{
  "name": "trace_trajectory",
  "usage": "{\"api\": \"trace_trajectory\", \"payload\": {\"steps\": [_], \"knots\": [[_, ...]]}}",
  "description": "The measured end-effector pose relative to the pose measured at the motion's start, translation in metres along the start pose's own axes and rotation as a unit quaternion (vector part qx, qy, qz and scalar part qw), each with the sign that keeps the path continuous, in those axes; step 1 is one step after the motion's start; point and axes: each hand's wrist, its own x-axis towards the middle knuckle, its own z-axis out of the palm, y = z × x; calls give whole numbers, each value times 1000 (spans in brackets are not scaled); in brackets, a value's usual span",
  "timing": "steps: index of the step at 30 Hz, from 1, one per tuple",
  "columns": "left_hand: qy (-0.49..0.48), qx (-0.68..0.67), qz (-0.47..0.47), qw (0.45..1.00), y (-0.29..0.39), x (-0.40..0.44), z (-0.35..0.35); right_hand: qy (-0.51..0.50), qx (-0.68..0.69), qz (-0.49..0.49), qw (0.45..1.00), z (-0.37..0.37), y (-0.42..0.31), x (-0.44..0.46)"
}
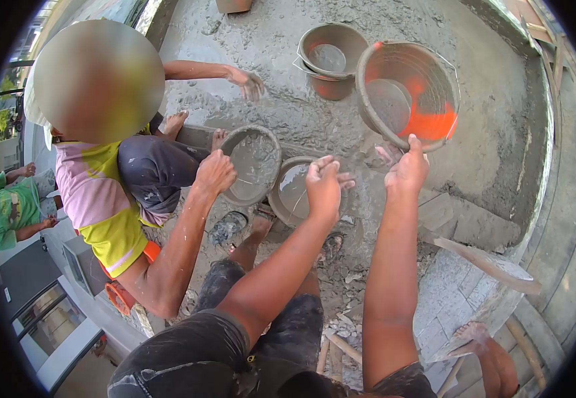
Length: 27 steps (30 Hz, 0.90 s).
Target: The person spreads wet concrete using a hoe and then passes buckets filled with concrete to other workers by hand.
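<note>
My right hand (407, 166) grips the lower rim of a tilted, mortar-coated bucket (375, 109) with bright orange showing inside and a wire handle. Its opening faces me, and only a grey patch shows at the bottom. My left hand (326, 186) is held apart from it, fingers loosely bent and spread, with nothing in them. Just below and left of that hand stands a grey bucket (276, 199) with watery liquid inside. Beside it, a co-worker's hand (216, 172) holds the rim of a bucket of wet mortar (255, 156).
Two nested buckets (333, 86) stand on the wet mortar floor (248, 40). The co-worker's other hand (245, 83) reaches over the mortar. A board (487, 265) juts out at right, near another person's foot (473, 331). A person in green (19, 205) is at far left.
</note>
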Motion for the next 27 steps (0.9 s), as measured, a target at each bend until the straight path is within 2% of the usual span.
{"api": "trace_trajectory", "payload": {"steps": [3,5,6,8,9,10,12,13,14,15,16,17,18,20,22,23,24,25,27], "knots": [[-6,113,-100,989,-37,-87,-74,-43,48,30,997,67,10,45],[11,179,-106,978,-57,-112,-139,-137,85,6,987,93,39,78],[29,212,-72,974,-60,-113,-166,-138,84,11,987,95,50,75],[102,264,-8,959,-42,-106,-204,-78,-100,84,988,99,67,67],[114,296,25,948,-33,-100,-219,-118,-234,42,964,83,84,61],[122,326,60,935,-25,-88,-231,-158,-361,-4,919,62,100,51],[136,296,34,945,6,-71,-224,-201,-569,10,798,30,120,-4],[132,252,62,957,12,-60,-219,-91,-622,-13,778,18,137,-50],[128,208,91,965,18,-47,-213,-71,-616,-11,785,5,150,-91],[128,208,89,966,28,-33,-207,-60,-564,38,823,-23,195,-108],[152,219,90,960,39,-18,-199,-125,-414,168,886,-32,199,-131],[172,229,92,954,46,-12,-193,-182,-243,286,909,-39,199,-150],[157,229,92,956,51,-11,-191,-174,-239,275,915,-40,201,-166],[82,193,63,976,65,-1,-192,-87,-189,155,966,-38,200,-185],[60,246,128,959,60,0,-205,-43,-132,123,983,-62,179,-181],[60,261,80,960,66,-15,-203,-9,-79,106,991,-76,163,-185],[49,282,37,958,74,-29,-202,-12,-148,131,980,-86,143,-195],[11,290,58,955,60,-23,-228,-12,-214,155,964,-96,124,-203],[-28,341,-10,940,75,-43,-251,21,-161,120,979,-108,102,-221]]}}
